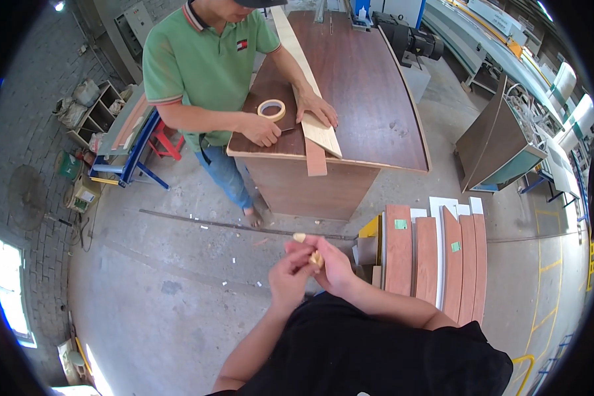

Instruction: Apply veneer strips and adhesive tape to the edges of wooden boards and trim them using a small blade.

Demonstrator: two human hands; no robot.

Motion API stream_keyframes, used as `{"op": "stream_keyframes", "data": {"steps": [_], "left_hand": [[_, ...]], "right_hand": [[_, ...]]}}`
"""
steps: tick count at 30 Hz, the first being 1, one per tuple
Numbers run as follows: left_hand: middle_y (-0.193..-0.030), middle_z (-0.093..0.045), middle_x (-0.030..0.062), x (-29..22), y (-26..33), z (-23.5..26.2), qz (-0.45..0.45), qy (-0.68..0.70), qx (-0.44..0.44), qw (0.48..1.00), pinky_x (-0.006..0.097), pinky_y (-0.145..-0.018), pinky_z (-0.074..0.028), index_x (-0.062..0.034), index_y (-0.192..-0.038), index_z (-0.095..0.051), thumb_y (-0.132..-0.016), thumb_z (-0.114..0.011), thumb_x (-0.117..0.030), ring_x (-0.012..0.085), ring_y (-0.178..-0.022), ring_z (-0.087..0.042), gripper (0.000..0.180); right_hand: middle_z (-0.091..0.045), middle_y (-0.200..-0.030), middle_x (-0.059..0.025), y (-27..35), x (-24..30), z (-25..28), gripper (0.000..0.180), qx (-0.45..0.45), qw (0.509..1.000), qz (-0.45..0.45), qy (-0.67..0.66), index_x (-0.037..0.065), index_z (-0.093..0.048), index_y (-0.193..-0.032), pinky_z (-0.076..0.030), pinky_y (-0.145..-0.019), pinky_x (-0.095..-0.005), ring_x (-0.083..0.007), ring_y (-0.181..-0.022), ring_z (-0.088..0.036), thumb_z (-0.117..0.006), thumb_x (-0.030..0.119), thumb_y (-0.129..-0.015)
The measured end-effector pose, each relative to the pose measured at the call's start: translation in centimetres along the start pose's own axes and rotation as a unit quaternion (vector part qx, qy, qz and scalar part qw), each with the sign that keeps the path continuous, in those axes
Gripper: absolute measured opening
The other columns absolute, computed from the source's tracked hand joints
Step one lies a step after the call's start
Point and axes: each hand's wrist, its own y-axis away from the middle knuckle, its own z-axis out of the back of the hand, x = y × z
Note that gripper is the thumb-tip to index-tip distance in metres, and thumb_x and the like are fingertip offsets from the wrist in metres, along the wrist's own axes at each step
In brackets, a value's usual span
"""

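My left hand (pixel 289 276) and my right hand (pixel 336 269) meet in front of my body, fingers bent together. Between them is a small pale yellow piece (pixel 317 259), like tape or a finger cover; its exact kind is too small to make out. The left fingers pinch at it, and the right hand closes round it from the other side. A similar pale yellow cap (pixel 299 237) sits over a fingertip that sticks out at the top. Some fingers hide behind others.
Ahead, a person in a green shirt (pixel 204 72) leans over a brown-topped workbench (pixel 369 86), hands at a pale wooden board (pixel 320 135) beside a tape roll (pixel 271 110). Reddish wood strips (pixel 426 257) stand to my right. A dark strip (pixel 231 226) crosses the concrete floor.
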Motion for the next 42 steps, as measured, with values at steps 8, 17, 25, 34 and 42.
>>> {"op": "stream_keyframes", "data": {"steps": [8,17,25,34,42], "left_hand": [[-0.099,-0.058,0.0136,-2.5,-0.5,0.3,-0.357,-0.388,-0.200,0.826,0.036,-0.079,-0.049,-0.0037,-0.112,-0.054,-0.064,-0.082,-0.006,0.0214,-0.089,-0.059,0.056],[-0.106,-0.063,0.0114,8.6,1.0,9.7,0.061,-0.338,0.119,0.932,0.033,-0.087,-0.047,-0.0035,-0.125,-0.055,-0.075,-0.077,-0.026,0.0208,-0.097,-0.060,0.059],[-0.103,-0.065,0.0124,33.6,20.6,28.2,0.257,-0.656,0.234,0.669,0.048,-0.077,-0.050,-0.0126,-0.113,-0.060,-0.081,-0.054,-0.016,0.0310,-0.092,-0.063,0.032],[-0.079,-0.061,0.0011,28.2,10.6,24.8,0.482,-0.125,-0.178,0.849,0.024,-0.055,-0.042,-0.0071,-0.103,-0.062,-0.084,-0.065,-0.020,0.0109,-0.065,-0.056,0.024],[-0.102,-0.065,0.0074,15.8,-12.2,9.7,0.268,-0.162,-0.038,0.949,0.028,-0.075,-0.049,-0.0015,-0.120,-0.057,-0.091,-0.059,-0.026,0.0134,-0.088,-0.061,0.038]], "right_hand": [[-0.044,-0.139,-0.0144,-0.9,-0.6,-2.0,0.046,-0.001,0.994,0.058,0.089,0.001,-0.033,-0.141,-0.050,-0.089,-0.0343,-0.0209,-0.111,-0.056,-0.041,0.020,-0.100],[-0.052,-0.060,0.0001,-1.4,1.3,12.4,0.030,-0.258,0.929,0.006,0.265,0.006,-0.055,-0.122,-0.029,-0.033,-0.0222,-0.0060,-0.040,-0.041,-0.049,0.022,-0.098],[-0.050,-0.056,-0.0044,18.3,-8.0,34.6,0.051,-0.407,0.694,-0.378,0.458,0.005,-0.063,-0.079,-0.038,-0.039,-0.0335,-0.0161,-0.042,-0.048,-0.050,0.053,-0.091],[-0.057,-0.060,-0.0074,16.3,-6.9,32.6,0.047,-0.373,0.709,-0.381,0.462,0.001,-0.067,-0.086,-0.045,-0.052,-0.0334,-0.0178,-0.052,-0.054,-0.057,0.046,-0.088],[-0.056,-0.067,-0.0002,3.5,2.0,32.3,0.035,-0.323,0.803,-0.163,0.475,0.001,-0.066,-0.106,-0.042,-0.053,-0.0274,-0.0097,-0.058,-0.050,-0.056,0.031,-0.093]]}}
